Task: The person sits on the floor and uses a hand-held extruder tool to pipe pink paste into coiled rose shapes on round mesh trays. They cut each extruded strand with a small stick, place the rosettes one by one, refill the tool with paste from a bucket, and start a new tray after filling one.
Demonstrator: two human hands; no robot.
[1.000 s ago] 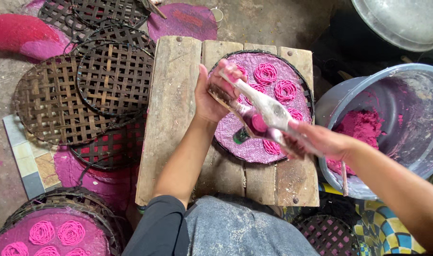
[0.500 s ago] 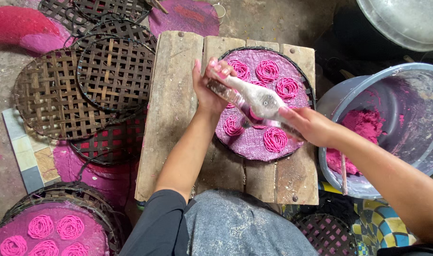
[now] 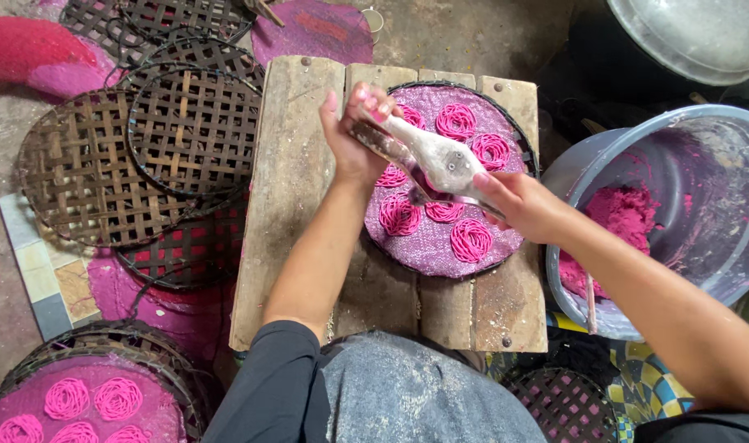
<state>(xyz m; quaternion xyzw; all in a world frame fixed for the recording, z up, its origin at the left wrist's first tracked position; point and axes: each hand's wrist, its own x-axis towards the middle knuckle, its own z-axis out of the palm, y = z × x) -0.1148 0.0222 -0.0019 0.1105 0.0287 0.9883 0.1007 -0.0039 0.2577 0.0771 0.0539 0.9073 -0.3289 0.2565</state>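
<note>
Left hand (image 3: 351, 139) at upper centre of the frame, grip clenched round the far end of a grey, dough-smeared press (image 3: 428, 156); fingertips pink with dough. Right hand (image 3: 524, 205) right of centre, grip clenched round the near end of the same press. Press held slantwise from upper left to lower right, just above a round tray (image 3: 506, 246) lined with purple cloth. On the tray, pink noodle coils (image 3: 470, 239): two near the top edge, one partly hidden under the press, three across the middle and lower part, all lying close together, apart from one another or barely touching. Tray resting on a worn plank surface (image 3: 288, 205) at centre frame, toward its right half, left planks bare. To the right, just beside the surface, a grey bucket (image 3: 703, 123) with pink dough (image 3: 620, 215) heaped against its near wall and smears up the inside. Upper right corner, part of a pale metal basin (image 3: 694, 33). Left of the surface, a pile of bare woven trays (image 3: 144, 156), overlapping, on a floor stained pink. Lower left corner, another cloth-lined tray (image 3: 173, 385) bearing more pink coils (image 3: 95, 399). Lower right, one more woven tray (image 3: 565, 404), partly hidden under the right forearm. Bottom centre, a lap in grey cloth dusted with flour and a dark sleeve on the left arm.
</note>
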